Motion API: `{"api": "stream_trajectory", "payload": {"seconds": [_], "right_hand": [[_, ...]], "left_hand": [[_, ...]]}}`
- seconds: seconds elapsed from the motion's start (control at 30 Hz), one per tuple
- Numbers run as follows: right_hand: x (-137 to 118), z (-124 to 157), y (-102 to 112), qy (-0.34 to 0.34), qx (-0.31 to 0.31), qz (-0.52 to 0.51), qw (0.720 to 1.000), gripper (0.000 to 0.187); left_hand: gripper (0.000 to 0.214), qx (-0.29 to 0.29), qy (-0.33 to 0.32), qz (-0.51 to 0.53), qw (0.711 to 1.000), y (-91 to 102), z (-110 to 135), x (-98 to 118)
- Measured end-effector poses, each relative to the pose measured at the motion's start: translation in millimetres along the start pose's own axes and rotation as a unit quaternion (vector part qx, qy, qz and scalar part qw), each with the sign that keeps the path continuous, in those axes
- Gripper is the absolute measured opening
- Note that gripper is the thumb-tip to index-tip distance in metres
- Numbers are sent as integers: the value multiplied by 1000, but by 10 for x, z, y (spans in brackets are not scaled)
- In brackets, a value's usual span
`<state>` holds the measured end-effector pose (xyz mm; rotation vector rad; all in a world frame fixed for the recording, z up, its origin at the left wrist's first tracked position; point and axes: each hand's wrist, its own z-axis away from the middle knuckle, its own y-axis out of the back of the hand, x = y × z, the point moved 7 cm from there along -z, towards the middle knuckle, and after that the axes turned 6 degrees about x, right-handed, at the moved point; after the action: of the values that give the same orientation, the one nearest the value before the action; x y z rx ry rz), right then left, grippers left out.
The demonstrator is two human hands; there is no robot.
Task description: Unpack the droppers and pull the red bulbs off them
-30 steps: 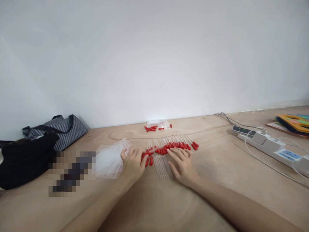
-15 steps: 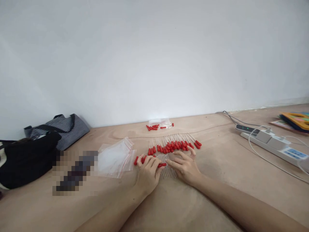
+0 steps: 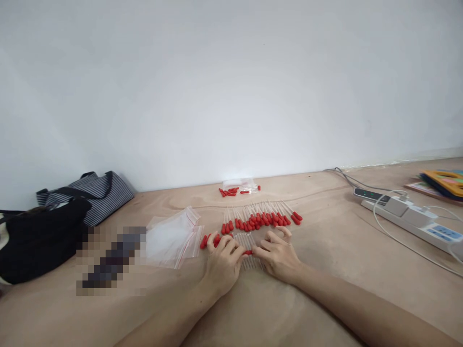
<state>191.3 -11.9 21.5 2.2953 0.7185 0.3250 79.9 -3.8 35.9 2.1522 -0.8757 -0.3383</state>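
Note:
Between my hands lies a red rubber dropper bulb (image 3: 248,252), pinched at one end by the fingers of my left hand (image 3: 224,259). My right hand (image 3: 278,255) is closed at the bulb's other end; what its fingertips hold is hidden. Beneath and between the hands, several clear glass tubes (image 3: 249,264) lie side by side on the table. Loose red bulbs (image 3: 204,241) sit by my left fingers, partly covered by them. Just beyond my hands, a row of droppers with red bulbs (image 3: 258,220) has its thin tips toward the wall.
Clear zip bags (image 3: 170,241) are spread to the left. Farther back are more red bulbs (image 3: 228,192) and a small clear bag (image 3: 238,184). A black bag (image 3: 39,241) and a striped bag (image 3: 112,193) stand at left. A power strip (image 3: 415,221) with cables lies right.
My right hand has moved slightly toward me, its fingertips now meeting the red bulb's end. The bulb between my hands has shifted a little nearer and to the right.

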Motion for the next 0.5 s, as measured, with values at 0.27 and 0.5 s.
{"api": "stream_trajectory", "payload": {"seconds": [0.27, 0.5], "right_hand": [[24, -7, -37, -13, -34, -18, 999, 28], [57, 15, -49, -10, -56, -10, 998, 44]], "left_hand": [[16, -7, -4, -8, 1000, -16, 6, -4], [17, 0, 10, -8, 1000, 8, 9, -28]]}}
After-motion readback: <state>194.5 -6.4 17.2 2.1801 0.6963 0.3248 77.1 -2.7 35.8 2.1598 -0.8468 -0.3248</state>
